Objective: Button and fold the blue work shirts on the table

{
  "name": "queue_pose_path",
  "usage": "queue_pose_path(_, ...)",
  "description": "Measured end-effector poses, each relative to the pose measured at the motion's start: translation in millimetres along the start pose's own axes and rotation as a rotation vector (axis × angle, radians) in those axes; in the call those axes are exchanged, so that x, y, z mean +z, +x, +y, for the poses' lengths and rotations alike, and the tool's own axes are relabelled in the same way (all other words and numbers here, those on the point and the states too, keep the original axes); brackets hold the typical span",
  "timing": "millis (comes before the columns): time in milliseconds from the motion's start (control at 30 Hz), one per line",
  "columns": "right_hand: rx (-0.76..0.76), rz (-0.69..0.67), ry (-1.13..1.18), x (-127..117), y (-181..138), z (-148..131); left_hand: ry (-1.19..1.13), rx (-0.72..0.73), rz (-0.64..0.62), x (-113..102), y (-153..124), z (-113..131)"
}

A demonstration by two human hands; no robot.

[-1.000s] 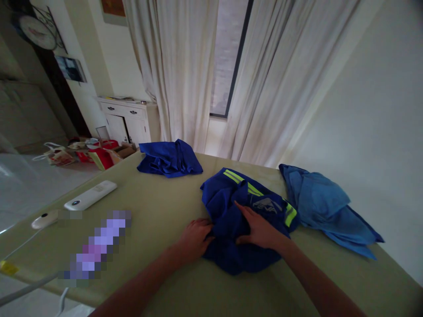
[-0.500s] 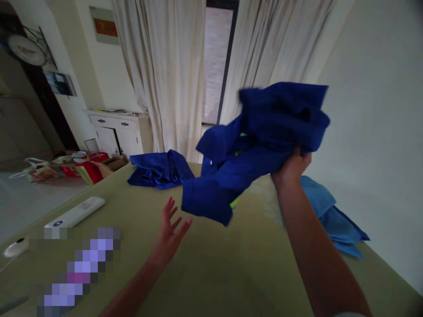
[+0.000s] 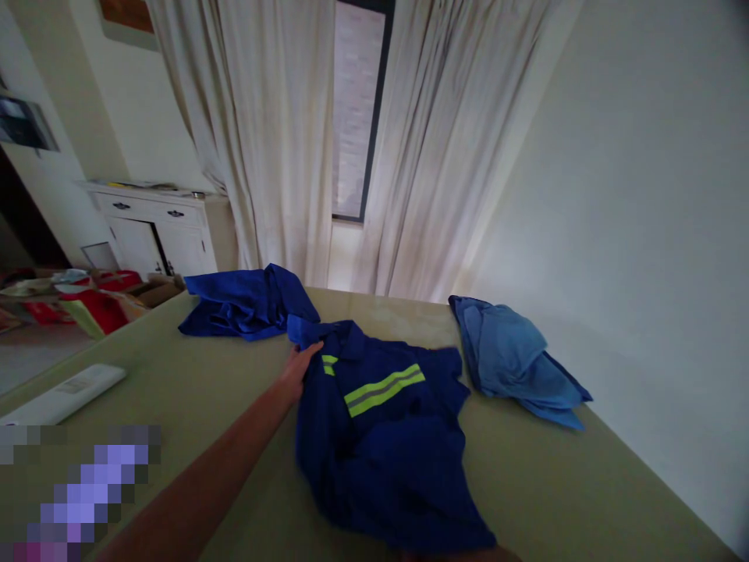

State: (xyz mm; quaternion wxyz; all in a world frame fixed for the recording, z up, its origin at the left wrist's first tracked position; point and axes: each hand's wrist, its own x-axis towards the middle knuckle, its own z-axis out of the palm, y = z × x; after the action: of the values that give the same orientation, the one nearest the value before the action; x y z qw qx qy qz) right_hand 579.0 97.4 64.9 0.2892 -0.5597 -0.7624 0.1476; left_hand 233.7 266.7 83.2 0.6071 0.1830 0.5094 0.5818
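A dark blue work jacket with yellow-green reflective stripes lies spread on the olive-green table, its collar toward the far side. My left hand reaches out to the jacket's left shoulder beside the collar, thumb on top of the cloth, pinching its edge. Only a sliver of my right hand shows at the bottom edge under the jacket's hem, with the fingers hidden.
A crumpled royal blue garment lies at the far left, touching the jacket's collar. A lighter blue folded garment lies at the far right. A white remote sits near the left edge. Curtains, a white cabinet and floor clutter stand behind.
The jacket was bunched on the table, then swung up in my right hand, and now lies spread flat. My left hand moved forward to its shoulder.
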Motion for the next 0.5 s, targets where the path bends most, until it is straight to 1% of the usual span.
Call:
queue_pose_path(33,-0.006,-0.06,0.011,-8,-15,0,0.033,-0.006,0.055,-4,2,0)
queue_pose_path(67,-0.012,-0.118,0.038,-18,-26,-1,0.052,-0.012,0.076,-8,2,2)
queue_pose_path(100,-0.023,-0.176,0.064,-27,-32,-2,0.056,-0.017,0.061,-12,1,6)
queue_pose_path(167,-0.036,-0.262,0.138,-41,-28,-1,0.029,0.013,-0.009,-22,-3,22)
queue_pose_path(200,-0.028,-0.256,0.193,-46,-16,3,0.007,0.055,-0.043,-28,-4,34)
queue_pose_path(233,-0.003,-0.212,0.266,-48,0,9,-0.01,0.107,-0.065,-34,-4,46)
queue_pose_path(267,0.043,-0.1,0.339,-47,21,18,-0.018,0.16,-0.057,-41,-3,58)
queue_pose_path(300,0.1,0.071,0.368,-44,44,30,-0.011,0.207,-0.011,-50,-1,68)
queue_pose_path(333,0.142,0.22,0.359,-39,67,42,0.016,0.238,0.071,-59,2,75)
queue_pose_path(367,0.168,0.331,0.319,-32,88,55,0.06,0.254,0.165,-69,4,79)
queue_pose_path(400,0.165,0.382,0.255,-24,106,68,0.113,0.258,0.25,-79,7,80)
queue_pose_path(433,0.137,0.368,0.173,-14,121,78,0.169,0.258,0.308,-88,9,76)
queue_pose_path(467,0.1,0.3,0.087,-3,132,85,0.226,0.256,0.335,-96,9,70)
queue_pose_path(500,0.059,0.193,0.002,8,140,89,0.283,0.252,0.335,-102,9,62)
